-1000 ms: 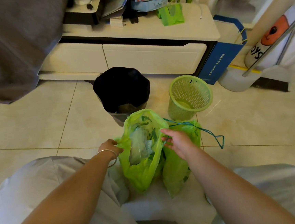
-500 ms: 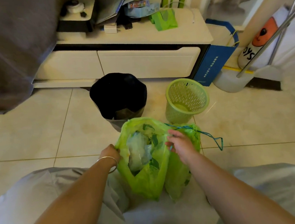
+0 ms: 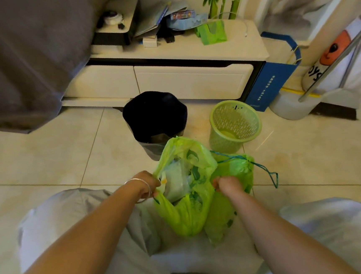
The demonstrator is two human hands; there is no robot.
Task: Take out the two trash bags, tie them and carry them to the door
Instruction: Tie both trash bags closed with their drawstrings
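Observation:
Two green trash bags stand on the tiled floor between my knees. The left bag (image 3: 188,210) gapes open, with pale waste showing inside. My left hand (image 3: 147,184), with a bangle at the wrist, pinches its left rim. My right hand (image 3: 227,185) grips its right rim, just in front of the second bag (image 3: 234,168). That second bag is cinched at the top, and its dark green drawstring (image 3: 268,173) trails to the right.
A black-lined bin (image 3: 155,117) and an empty green mesh bin (image 3: 234,124) stand just beyond the bags. Behind them runs a low white cabinet (image 3: 170,81) with clutter on top. A blue paper bag (image 3: 273,80) and metal poles (image 3: 338,57) are at right, grey fabric (image 3: 26,58) at left.
My right hand has left the drawstring and dropped to the open bag's right rim. My left hand has shifted lower on the left rim. The view has tilted up slightly.

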